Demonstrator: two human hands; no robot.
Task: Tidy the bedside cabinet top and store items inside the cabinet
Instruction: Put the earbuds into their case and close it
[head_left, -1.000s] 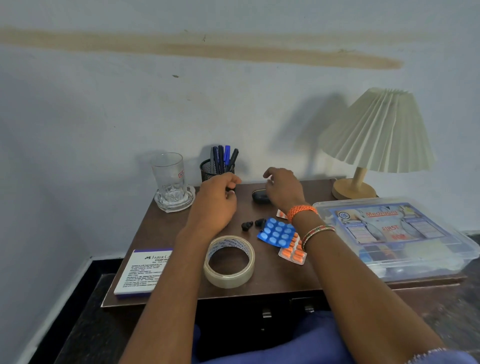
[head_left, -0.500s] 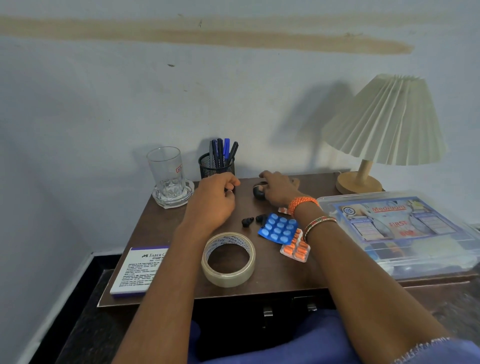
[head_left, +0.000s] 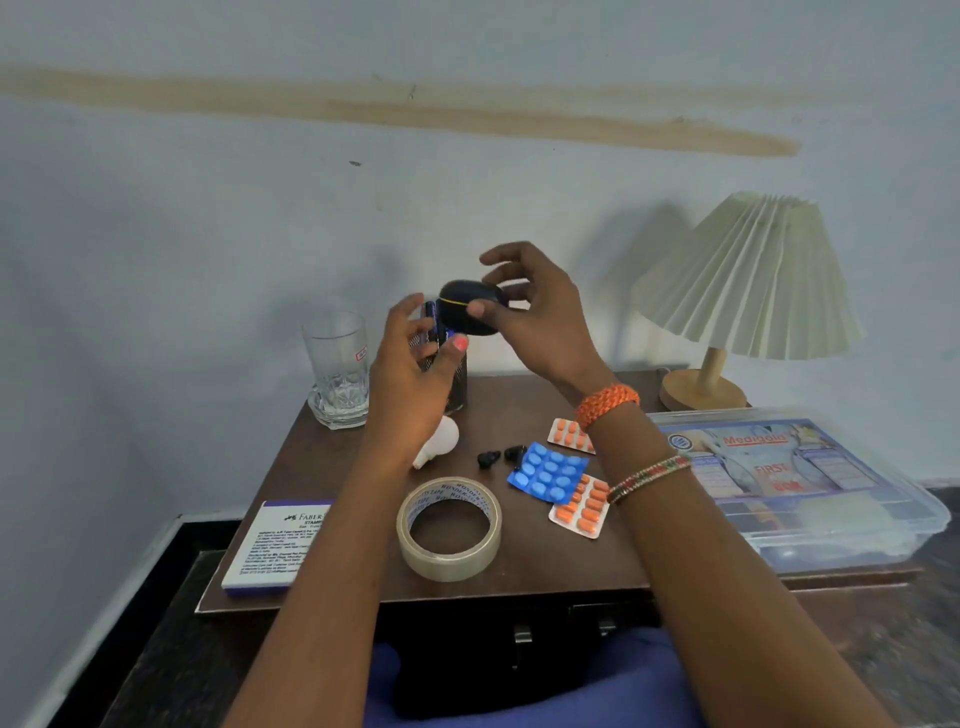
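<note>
My right hand (head_left: 535, 317) holds a black oval earbud case (head_left: 470, 306) with a thin yellow seam, lifted above the brown cabinet top (head_left: 519, 561). My left hand (head_left: 410, 379) is raised beside the case with fingers spread, its thumb just under the case; I cannot tell if it touches. Two loose black earbuds (head_left: 501, 457) lie on the top. Next to them are a blue pill strip (head_left: 548, 473) and two orange pill strips (head_left: 584, 506). A tape roll (head_left: 449, 527) sits near the front edge. A white bulb (head_left: 439, 441) lies partly behind my left wrist.
A glass mug (head_left: 337, 369) stands at the back left, a mesh pen holder (head_left: 457, 379) behind my left hand. A stamp-pad box (head_left: 275, 545) lies at the front left corner. A clear first-aid box (head_left: 795, 483) fills the right side; a pleated lamp (head_left: 743, 291) stands behind it.
My right hand has lifted the black case off the cabinet top. My left hand rose from the top to beside the case, uncovering the white bulb.
</note>
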